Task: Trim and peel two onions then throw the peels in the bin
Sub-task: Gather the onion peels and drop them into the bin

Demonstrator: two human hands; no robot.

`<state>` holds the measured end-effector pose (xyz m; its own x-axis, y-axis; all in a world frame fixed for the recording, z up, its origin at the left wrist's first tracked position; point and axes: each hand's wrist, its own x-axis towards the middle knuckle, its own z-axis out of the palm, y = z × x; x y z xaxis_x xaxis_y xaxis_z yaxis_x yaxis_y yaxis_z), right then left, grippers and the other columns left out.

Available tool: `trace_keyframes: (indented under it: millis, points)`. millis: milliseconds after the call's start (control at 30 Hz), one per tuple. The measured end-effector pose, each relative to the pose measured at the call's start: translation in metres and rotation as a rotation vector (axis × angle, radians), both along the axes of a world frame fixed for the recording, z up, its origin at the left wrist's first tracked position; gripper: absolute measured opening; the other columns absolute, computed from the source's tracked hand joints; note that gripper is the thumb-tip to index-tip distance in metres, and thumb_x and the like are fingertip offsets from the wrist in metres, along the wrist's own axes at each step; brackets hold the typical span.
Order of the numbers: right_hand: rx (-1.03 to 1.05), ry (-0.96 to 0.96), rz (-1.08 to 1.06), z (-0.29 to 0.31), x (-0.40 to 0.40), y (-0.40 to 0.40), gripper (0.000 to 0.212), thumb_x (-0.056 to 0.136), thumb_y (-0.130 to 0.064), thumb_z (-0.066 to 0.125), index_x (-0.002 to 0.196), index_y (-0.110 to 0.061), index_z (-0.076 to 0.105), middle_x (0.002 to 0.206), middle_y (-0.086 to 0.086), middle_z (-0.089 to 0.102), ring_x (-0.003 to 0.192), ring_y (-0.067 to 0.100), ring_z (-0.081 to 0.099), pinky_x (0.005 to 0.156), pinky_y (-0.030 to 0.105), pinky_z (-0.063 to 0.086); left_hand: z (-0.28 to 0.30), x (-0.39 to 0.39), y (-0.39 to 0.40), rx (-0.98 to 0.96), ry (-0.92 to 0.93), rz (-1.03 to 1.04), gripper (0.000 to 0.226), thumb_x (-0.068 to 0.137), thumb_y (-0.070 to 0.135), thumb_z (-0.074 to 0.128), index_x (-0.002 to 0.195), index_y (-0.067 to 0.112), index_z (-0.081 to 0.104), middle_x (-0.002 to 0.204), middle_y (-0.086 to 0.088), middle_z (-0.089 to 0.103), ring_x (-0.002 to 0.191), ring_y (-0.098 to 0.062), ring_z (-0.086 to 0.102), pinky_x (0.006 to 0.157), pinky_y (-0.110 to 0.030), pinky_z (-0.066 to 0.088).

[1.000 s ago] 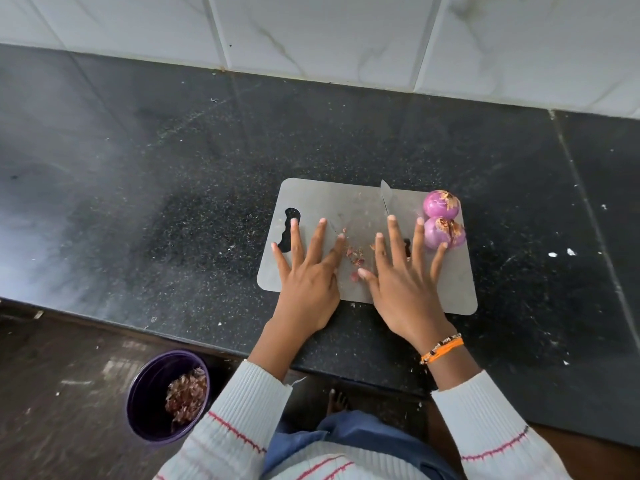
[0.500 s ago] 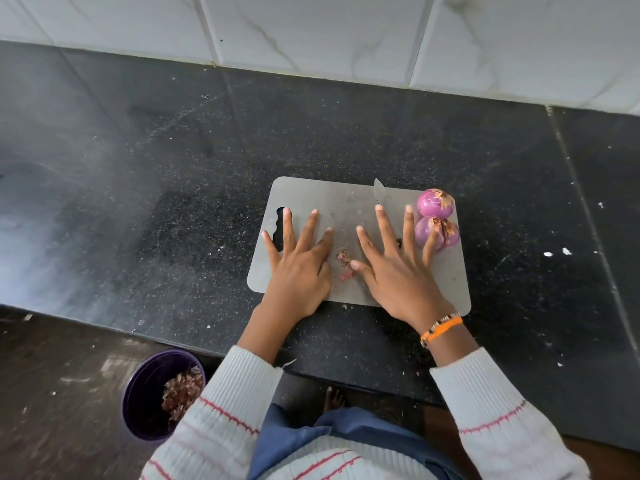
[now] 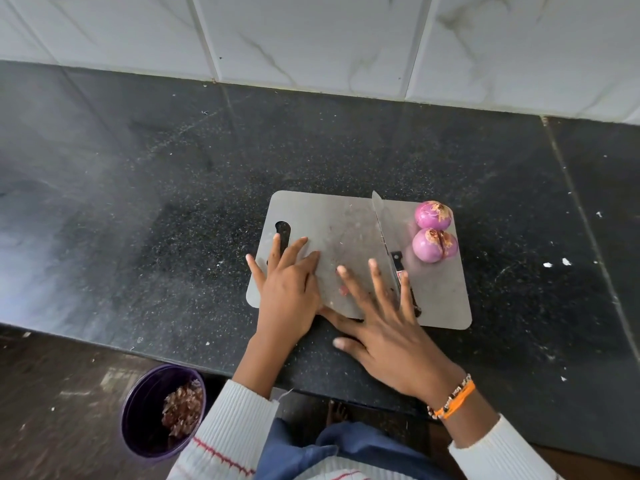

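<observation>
Grey cutting board [image 3: 440, 299] on black counter [image 3: 138, 202]

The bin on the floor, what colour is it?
Dark purple. The bin shows in the head view, lower left, with brownish onion peels inside.

White ribbed sleeves [image 3: 239, 424] with thin red stripes, blue garment [image 3: 346, 448] below, orange beaded bracelet [image 3: 452, 398] on right wrist.

The worktop [image 3: 173, 188] is gleaming as polished, speckled black stone. The cutting board [image 3: 332, 223] is looking matt grey, the onions [image 3: 434, 230] shining smooth, the sleeves [image 3: 225, 434] showing ribbed knit.
</observation>
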<state>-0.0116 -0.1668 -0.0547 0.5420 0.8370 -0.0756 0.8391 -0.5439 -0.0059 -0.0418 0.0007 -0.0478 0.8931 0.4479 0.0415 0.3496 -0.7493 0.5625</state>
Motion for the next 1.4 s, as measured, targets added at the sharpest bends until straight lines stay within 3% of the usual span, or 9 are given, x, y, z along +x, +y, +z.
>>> trace_keyframes:
  millis: [167,333,500,700,800,900,1167,1300,1400]
  points:
    - [0.032,-0.048,-0.171,0.001,0.014,0.004,0.056,0.092,-0.059,0.008,0.144,-0.044,0.020,0.158,0.009,0.003,0.140,0.044,-0.006,0.104,0.069,0.003,-0.001,-0.005,-0.006,0.030,0.026,-0.036,0.042,0.094,0.015,0.038,0.132,0.026,0.051,0.149,0.009,0.032,0.145,-0.016,-0.003,0.108,-0.051,-0.020]
    - [0.046,-0.065,-0.110,0.001,0.003,0.000,0.057,0.091,-0.061,0.009,0.145,-0.044,0.019,0.159,0.008,0.002,0.141,0.043,-0.007,0.107,0.065,-0.006,0.000,-0.011,-0.009,0.039,0.040,-0.045,0.045,0.092,0.012,0.039,0.134,0.026,0.049,0.150,0.010,0.031,0.145,-0.016,-0.005,0.106,-0.047,-0.024]
    - [0.007,-0.083,-0.196,0.004,0.007,-0.003,0.068,0.090,-0.066,0.006,0.146,-0.032,0.025,0.158,0.011,0.009,0.140,0.044,0.001,0.104,0.070,0.010,0.000,-0.015,-0.007,0.035,0.023,-0.030,0.044,0.092,0.011,0.041,0.133,0.024,0.050,0.148,0.009,0.034,0.145,-0.017,-0.002,0.108,-0.049,-0.022]
    - [0.006,-0.073,-0.356,0.003,-0.013,-0.004,0.093,0.087,-0.071,0.006,0.139,-0.002,0.039,0.157,0.014,0.009,0.142,0.042,0.003,0.104,0.067,0.008,-0.005,-0.021,-0.006,0.113,0.067,-0.109,0.041,0.097,0.014,0.037,0.136,0.025,0.047,0.150,0.010,0.030,0.145,-0.020,-0.004,0.102,-0.048,-0.026]
    - [-0.008,-0.048,-0.368,-0.003,-0.012,0.012,0.097,0.085,-0.073,0.006,0.140,0.001,0.035,0.157,0.012,0.008,0.142,0.042,0.006,0.105,0.066,0.008,-0.004,-0.022,-0.006,0.112,0.067,-0.115,0.043,0.097,0.011,0.037,0.138,0.023,0.043,0.151,0.009,0.030,0.146,-0.022,-0.004,0.104,-0.049,-0.023]
    - [0.048,-0.026,-0.321,0.000,0.001,0.031,0.097,0.082,-0.072,0.002,0.145,-0.002,0.022,0.158,0.006,-0.010,0.142,0.037,-0.014,0.107,0.063,-0.006,-0.004,-0.023,-0.006,0.091,0.039,-0.101,0.043,0.096,0.010,0.039,0.136,0.022,0.046,0.149,0.008,0.034,0.146,-0.021,0.001,0.107,-0.048,-0.021]
    - [0.081,-0.045,-0.382,-0.003,0.005,0.025,0.093,0.085,-0.068,0.014,0.143,0.005,0.024,0.157,0.012,0.004,0.142,0.040,0.001,0.108,0.061,0.004,-0.005,-0.022,-0.001,-0.015,-0.145,0.050,0.015,0.081,0.009,0.064,0.083,0.019,0.074,0.113,0.008,0.065,0.128,-0.020,0.043,0.113,-0.049,-0.002]
    - [0.256,-0.047,-0.342,0.002,0.014,0.045,0.062,0.095,-0.039,0.026,0.130,0.007,0.046,0.151,0.019,0.026,0.141,0.039,0.018,0.112,0.053,0.015,0.000,-0.020,-0.004,0.011,-0.124,0.105,0.012,0.076,0.021,0.070,0.066,0.019,0.063,0.087,0.010,0.064,0.096,-0.022,0.053,0.109,-0.054,0.023]
    - [0.381,0.046,-0.298,0.009,0.022,0.047,0.044,0.091,-0.012,0.035,0.129,0.006,0.048,0.140,0.022,0.044,0.133,0.037,0.038,0.105,0.051,0.039,0.003,-0.020,-0.004,0.011,-0.134,0.154,0.024,0.076,0.029,0.070,0.060,0.021,0.054,0.074,0.010,0.056,0.079,-0.020,0.049,0.095,-0.051,0.038]
